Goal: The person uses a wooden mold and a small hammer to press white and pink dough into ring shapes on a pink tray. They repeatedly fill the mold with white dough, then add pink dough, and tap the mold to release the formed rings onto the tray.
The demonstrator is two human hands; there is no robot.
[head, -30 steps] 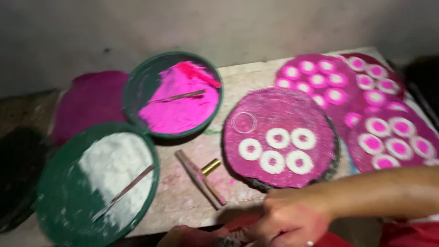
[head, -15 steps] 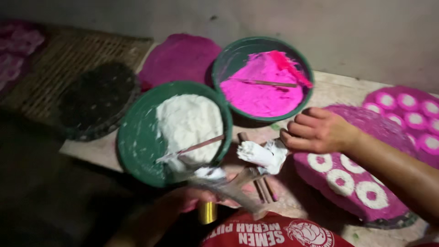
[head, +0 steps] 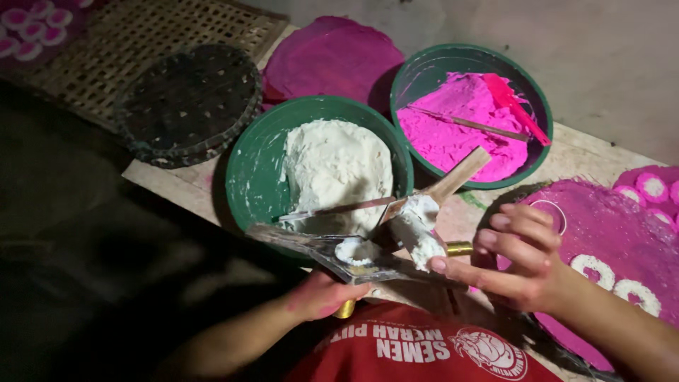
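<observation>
The view swings left and both hands come together over the green basin of white paste [head: 332,170]. The left hand [head: 322,293] is clenched on a brass-ended handle, carrying a flat metal blade [head: 318,247] with a dab of white on it. The right hand [head: 520,258], earlier hovering over the tray, now pinches a lump of white paste [head: 417,237] against a wooden stick [head: 453,182], so white paste looks freshly scooped for loading. Behind, a second basin of pink paste [head: 460,127]; right, a pink tray with white rings [head: 622,233]. Everything sits on a pale bench [head: 587,152], woven mats [head: 155,35] and a bare grey wall beyond
</observation>
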